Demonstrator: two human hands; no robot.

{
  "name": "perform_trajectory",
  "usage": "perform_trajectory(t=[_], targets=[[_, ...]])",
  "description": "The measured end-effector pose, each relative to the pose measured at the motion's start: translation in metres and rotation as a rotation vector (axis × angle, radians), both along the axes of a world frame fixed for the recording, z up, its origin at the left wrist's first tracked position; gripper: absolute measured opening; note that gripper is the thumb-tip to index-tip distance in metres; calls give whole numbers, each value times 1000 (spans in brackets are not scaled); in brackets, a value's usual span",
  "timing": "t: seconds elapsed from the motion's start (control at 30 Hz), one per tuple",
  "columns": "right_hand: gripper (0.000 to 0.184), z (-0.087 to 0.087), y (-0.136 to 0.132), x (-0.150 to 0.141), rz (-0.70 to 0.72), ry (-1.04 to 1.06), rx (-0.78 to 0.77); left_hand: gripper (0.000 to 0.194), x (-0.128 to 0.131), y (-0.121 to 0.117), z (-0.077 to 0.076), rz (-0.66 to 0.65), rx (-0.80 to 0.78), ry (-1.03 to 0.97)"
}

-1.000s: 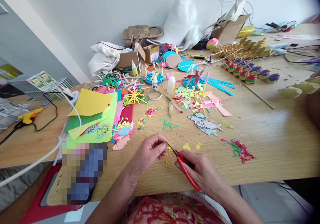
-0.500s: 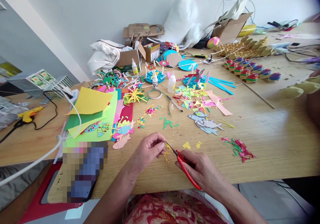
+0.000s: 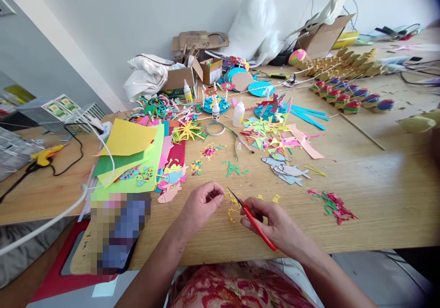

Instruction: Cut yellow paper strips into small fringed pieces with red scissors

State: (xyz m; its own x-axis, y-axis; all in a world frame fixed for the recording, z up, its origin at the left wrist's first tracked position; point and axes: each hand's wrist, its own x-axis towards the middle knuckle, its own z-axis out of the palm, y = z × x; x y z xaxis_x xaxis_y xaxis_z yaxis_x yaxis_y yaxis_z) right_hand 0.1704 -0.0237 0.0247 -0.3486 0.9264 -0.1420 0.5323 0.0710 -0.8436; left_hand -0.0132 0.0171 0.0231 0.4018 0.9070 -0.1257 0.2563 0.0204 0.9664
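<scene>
In the head view my right hand (image 3: 275,223) grips red-handled scissors (image 3: 257,228), their dark blades pointing up and left. My left hand (image 3: 205,205) is closed in a pinch just left of the blade tip, a small gap between them. Whatever sits in that pinch is too small to make out. Tiny yellow paper clippings (image 3: 232,212) lie on the table below and between the hands. A few yellow paper pieces (image 3: 276,198) rest behind my right hand. Green paper scraps (image 3: 233,168) lie farther back, and grey paper fish (image 3: 286,168) are beyond my right hand.
Coloured paper sheets (image 3: 129,136) and a blurred-out phone-like object (image 3: 125,234) are at left. Red and green clippings (image 3: 332,206) lie at right. Glue bottles (image 3: 238,112) stand farther back. A white cable (image 3: 74,205) crosses the left side, near a yellow glue gun (image 3: 46,156).
The scissors have drawn slightly away from my left fingertips, opening a small gap. My left hand remains pinched. The whole view has shifted a little.
</scene>
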Motion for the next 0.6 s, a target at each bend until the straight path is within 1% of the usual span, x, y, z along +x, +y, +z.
perform_trajectory(t=[0.1,0.17,0.27,0.37,0.43,0.5,0.6], targets=[[24,1,6,-1,-25,3,12,2,1,-1,3,6,87,87],[24,3,8,-1,-12,-31,10,4,1,-2,4,8,123,128],[25,4,9,-1,17,-47,1,5,1,-2,4,-2,113,149],[21,4,10,-3,-66,27,39,4,2,-3,2,-26,71,144],[15,4,11,-6,-138,66,79,4,4,-4,1,-40,78,160],[9,4,12,-10,-179,50,129,5,7,-5,2,-61,103,191],[5,5,14,-15,-189,-27,224,9,12,-7,5,-107,114,231]])
